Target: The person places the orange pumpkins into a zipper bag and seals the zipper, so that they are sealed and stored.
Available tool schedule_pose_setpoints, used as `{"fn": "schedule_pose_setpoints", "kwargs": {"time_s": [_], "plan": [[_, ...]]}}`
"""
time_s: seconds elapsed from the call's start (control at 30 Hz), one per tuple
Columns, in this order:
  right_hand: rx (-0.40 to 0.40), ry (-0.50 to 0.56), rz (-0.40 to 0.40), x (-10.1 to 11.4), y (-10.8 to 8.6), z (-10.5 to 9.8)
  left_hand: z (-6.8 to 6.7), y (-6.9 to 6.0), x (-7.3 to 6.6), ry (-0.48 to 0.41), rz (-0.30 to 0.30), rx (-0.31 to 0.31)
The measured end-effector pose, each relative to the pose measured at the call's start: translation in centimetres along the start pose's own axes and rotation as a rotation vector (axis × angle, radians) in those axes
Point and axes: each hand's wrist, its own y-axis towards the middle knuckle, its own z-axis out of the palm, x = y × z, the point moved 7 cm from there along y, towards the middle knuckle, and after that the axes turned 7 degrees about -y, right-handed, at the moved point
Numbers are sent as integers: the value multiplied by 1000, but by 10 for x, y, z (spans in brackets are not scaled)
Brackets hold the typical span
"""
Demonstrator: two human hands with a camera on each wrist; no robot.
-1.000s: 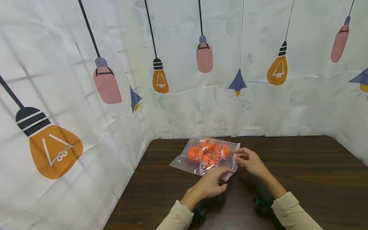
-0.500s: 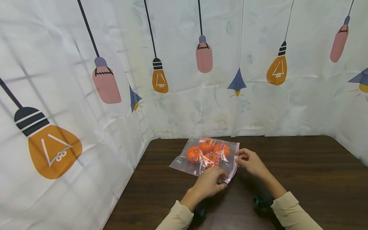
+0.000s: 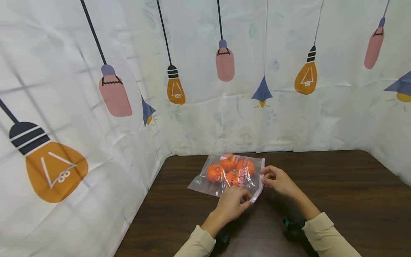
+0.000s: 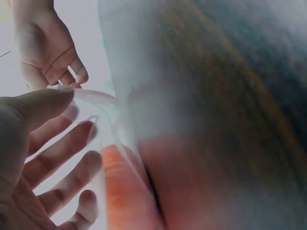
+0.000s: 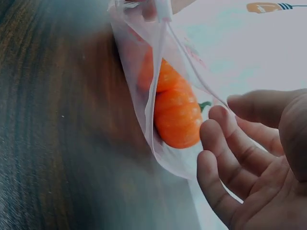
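Observation:
A clear plastic zip bag with pink lettering lies on the table, its pinkish zip edge towards the right. Several orange pumpkins with painted faces are inside. My left hand pinches the near corner of the zip edge between thumb and index finger. Farther along that edge, my right hand pinches the film with thumb and index finger. In the right wrist view the bag's mouth gapes, showing a pumpkin with a green stem. A white zip slider sits by the left hand's fingertips.
The dark wooden table extends to the right of the hands. White curtains printed with lamps stand behind it and along its left side. A dark band is on the right wrist.
My left hand has drawn back slightly, and its thumb and index finger have come together on the bag's near corner. The right hand stays at the zip edge. The head view has shifted slightly.

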Motion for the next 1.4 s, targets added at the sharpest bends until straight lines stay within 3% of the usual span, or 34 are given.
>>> {"fn": "schedule_pose_setpoints", "kwargs": {"time_s": [0.17, 0.3, 0.43, 0.6, 0.83, 1.2, 1.4], "plan": [[58, -63, -61, 6, 0, 2, -9, -2, -2, 14, 31, -128], [180, -118, -165, 14, -3, 11, -15, -4, -3, 27, 50, -227], [287, -146, -239, 21, -7, 21, -17, -3, -4, 25, 54, -271], [290, -193, -268, 26, -11, 24, -19, -1, -4, 16, 52, -275], [205, -261, -337, 28, -17, 31, -15, 0, -3, 2, 56, -242], [195, -238, -404, 27, -19, 36, -12, -2, -4, 5, 80, -169], [201, -218, -447, 28, -21, 36, -12, -2, -6, 21, 88, -164]]}}
